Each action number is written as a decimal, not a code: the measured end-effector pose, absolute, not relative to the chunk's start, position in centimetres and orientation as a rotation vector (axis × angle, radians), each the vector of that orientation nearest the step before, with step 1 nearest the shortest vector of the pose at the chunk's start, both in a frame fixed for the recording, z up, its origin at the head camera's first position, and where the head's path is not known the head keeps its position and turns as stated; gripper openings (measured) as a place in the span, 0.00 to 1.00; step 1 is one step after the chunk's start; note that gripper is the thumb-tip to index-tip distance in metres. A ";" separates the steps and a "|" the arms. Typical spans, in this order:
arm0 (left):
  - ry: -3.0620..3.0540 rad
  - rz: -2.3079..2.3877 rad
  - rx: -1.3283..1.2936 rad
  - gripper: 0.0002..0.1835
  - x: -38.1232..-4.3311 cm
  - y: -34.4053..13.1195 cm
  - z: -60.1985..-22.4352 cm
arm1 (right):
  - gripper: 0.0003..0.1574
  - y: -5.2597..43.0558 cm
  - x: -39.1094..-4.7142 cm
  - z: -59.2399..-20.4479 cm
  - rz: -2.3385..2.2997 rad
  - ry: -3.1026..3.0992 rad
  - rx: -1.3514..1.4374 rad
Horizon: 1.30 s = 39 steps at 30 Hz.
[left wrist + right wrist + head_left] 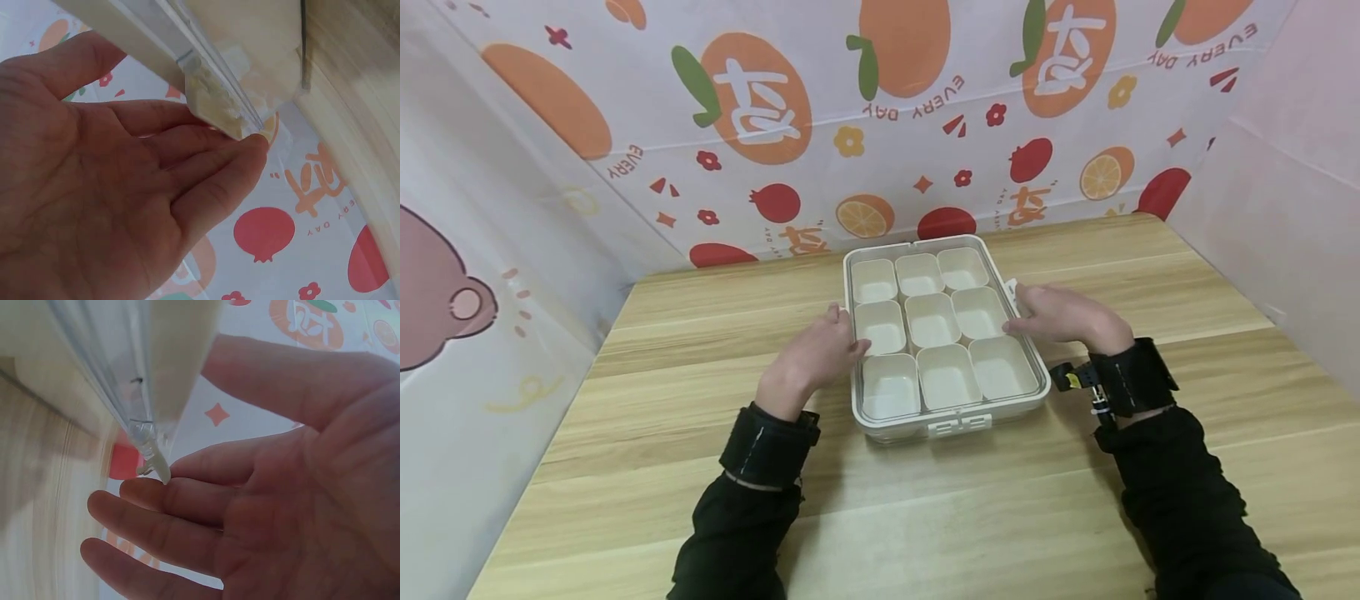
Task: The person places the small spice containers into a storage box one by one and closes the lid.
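Note:
On the table sits a rectangular lidded storage box (951,421) with pale edging and see-through parts. Rows of square cream cups (932,320) fill it. My left hand (814,360) grips its left side, thumb over the top rim. In the left wrist view, the fingers lie against a pale side latch (209,106), which stands out from the box. My right hand (1067,317) is at the opposite side, its thumb on the rim. The right wrist view shows that hand's fingers (162,534) nearly straight, the index and middle ones at another turned-out latch (161,467).
The box stands on a wood-grain table (700,350), near its back edge. A fruit-printed cloth (910,167) hangs behind. Pale cloth (475,467) closes off the left side, and pinkish cloth (1300,208) the right. A front latch (960,425) lies flat against the box.

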<state>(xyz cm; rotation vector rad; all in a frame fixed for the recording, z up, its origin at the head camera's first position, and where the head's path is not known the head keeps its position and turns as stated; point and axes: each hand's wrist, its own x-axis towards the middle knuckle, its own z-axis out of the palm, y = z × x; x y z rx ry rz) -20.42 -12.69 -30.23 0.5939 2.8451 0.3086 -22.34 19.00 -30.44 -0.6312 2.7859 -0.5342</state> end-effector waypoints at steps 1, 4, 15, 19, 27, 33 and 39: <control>2.841 0.310 0.598 0.34 -20.5 -12.6 -30.3 | 0.25 19.0 -22.4 -30.5 -0.540 2.784 -0.635; 2.818 0.376 0.607 0.34 -20.7 -12.5 -30.5 | 0.23 19.2 -22.5 -30.6 -0.583 2.758 -0.637; 2.661 0.763 0.475 0.37 -21.4 -13.1 -30.7 | 0.24 20.0 -23.3 -31.9 -0.768 2.492 -0.620; 2.657 0.749 0.460 0.39 -21.5 -13.0 -30.8 | 0.23 20.1 -23.3 -31.9 -0.775 2.485 -0.615; 2.636 0.826 0.527 0.38 -21.3 -12.9 -30.8 | 0.21 19.9 -23.3 -31.9 -0.804 2.467 -0.631; 2.652 0.738 0.528 0.39 -21.2 -12.9 -30.9 | 0.21 20.0 -23.4 -32.1 -0.825 2.447 -0.630; 2.680 0.600 0.495 0.41 -21.0 -12.7 -30.6 | 0.22 20.2 -23.3 -32.1 -0.824 2.443 -0.589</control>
